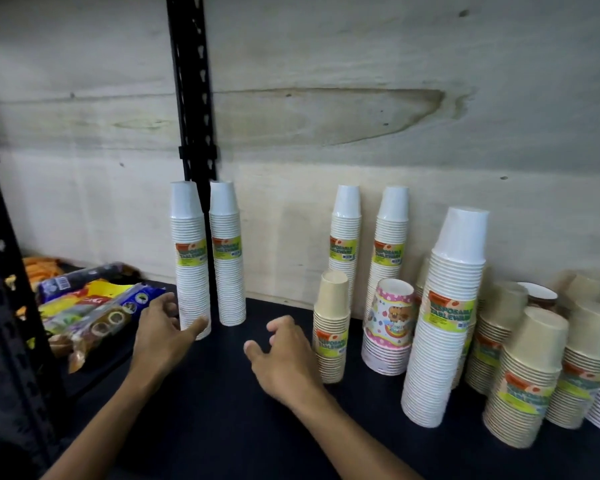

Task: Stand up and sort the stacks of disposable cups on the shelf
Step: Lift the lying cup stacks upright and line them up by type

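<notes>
While both hands reach over the dark shelf [222, 393], left hand [163, 327] spread, fingertips touching the far-left white cup stack [190, 268], right hand [284, 358] loosely spread, holding nothing, beside the small beige cup stack [331, 327], more stacks standing right.

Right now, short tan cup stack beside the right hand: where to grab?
Wrap the right hand round the tan stack at its labelled lower half, coming from its open left side. It stands upright and narrows upward; the patterned stack crowds its right.

On the shelf [222, 393], two cup stacks [191, 261] stand left against the upright post [194, 98]; more stacks [444, 320] crowd right; snack packets [94, 306] lie far left.
</notes>
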### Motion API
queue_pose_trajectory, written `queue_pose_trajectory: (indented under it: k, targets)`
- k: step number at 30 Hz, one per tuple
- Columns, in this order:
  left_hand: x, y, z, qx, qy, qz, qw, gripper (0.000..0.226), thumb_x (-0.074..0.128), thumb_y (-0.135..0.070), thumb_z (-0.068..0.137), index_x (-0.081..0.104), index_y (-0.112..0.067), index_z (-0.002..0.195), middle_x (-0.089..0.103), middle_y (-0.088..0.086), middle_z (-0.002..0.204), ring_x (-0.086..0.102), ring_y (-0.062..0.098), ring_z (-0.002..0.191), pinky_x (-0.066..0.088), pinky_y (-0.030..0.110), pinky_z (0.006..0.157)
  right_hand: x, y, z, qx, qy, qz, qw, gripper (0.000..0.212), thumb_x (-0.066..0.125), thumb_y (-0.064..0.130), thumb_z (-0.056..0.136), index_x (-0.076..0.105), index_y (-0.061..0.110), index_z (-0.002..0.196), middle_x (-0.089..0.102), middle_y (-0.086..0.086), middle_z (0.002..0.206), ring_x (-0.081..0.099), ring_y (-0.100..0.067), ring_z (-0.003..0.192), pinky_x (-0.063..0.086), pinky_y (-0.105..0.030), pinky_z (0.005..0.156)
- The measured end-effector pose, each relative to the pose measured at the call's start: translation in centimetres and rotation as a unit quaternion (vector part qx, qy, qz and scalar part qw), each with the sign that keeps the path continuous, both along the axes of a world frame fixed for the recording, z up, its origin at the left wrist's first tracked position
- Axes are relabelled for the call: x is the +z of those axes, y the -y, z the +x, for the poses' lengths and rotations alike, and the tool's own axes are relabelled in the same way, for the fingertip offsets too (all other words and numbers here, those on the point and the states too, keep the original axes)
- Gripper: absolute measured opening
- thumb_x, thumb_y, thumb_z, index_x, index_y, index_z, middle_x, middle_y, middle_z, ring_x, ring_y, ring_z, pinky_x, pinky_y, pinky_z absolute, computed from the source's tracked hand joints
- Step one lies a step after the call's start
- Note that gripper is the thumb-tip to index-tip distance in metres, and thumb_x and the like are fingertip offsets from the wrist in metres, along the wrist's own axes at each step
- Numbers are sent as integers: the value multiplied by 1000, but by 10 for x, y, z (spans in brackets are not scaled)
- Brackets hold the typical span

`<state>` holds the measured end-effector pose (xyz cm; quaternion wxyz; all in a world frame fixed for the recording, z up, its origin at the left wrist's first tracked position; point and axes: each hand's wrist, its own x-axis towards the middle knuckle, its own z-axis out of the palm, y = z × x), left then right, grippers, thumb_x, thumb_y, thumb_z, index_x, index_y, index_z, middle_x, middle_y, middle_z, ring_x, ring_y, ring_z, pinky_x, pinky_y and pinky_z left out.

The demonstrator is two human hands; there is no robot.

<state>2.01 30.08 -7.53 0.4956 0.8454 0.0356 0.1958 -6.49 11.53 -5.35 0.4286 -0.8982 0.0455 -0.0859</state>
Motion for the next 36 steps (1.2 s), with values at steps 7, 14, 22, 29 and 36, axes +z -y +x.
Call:
queue_pose_trajectory:
  k: [7, 14, 22, 29, 36]
  targets:
    - [-1, -4, 16, -21, -12, 7, 1000, 76, 83, -15, 76, 42, -13, 141, 60, 9, 133, 61, 24, 109, 51, 43, 93, -15, -28, 84, -4, -20, 121, 992, 67, 68, 22, 90, 33, 18, 148, 41, -2, 151, 45, -21, 136, 41, -36, 112]
    - [-4, -13, 29, -65, -13, 1, 998, 73, 79, -16, 79, 42, -18, 142, 61, 6, 133, 57, 12, 99, 49, 35, 89, -23, -34, 124, 43, -14, 168, 985, 68, 73, 12, 86, 41, 21, 145, 56, 1, 140, 58, -18, 121, 46, -23, 89]
    - [-4, -13, 46, -95, -20, -3, 995, 70, 77, -16, 82, 43, -20, 143, 63, 3, 131, 60, 12, 98, 50, 31, 87, -30, -32, 134, -27, 12, 156, 987, 56, 77, 14, 82, 53, 22, 132, 65, 2, 127, 63, -19, 113, 53, -33, 96]
    - [-1, 13, 68, -136, -29, -13, 990, 70, 75, -14, 84, 40, -20, 145, 60, -2, 129, 58, 8, 97, 47, 27, 87, -37, -14, 128, -151, 49, 121, 980, 58, 75, 17, 85, 50, 20, 136, 62, 0, 132, 58, -22, 123, 49, -36, 101]
    - [-4, 45, 79, -193, -16, -29, 981, 73, 75, -15, 85, 37, -17, 148, 59, -2, 132, 60, 10, 105, 48, 24, 89, -45, -4, 129, -230, 99, 94, 964, 57, 72, 15, 86, 48, 18, 137, 58, -3, 134, 55, -23, 126, 47, -38, 104]
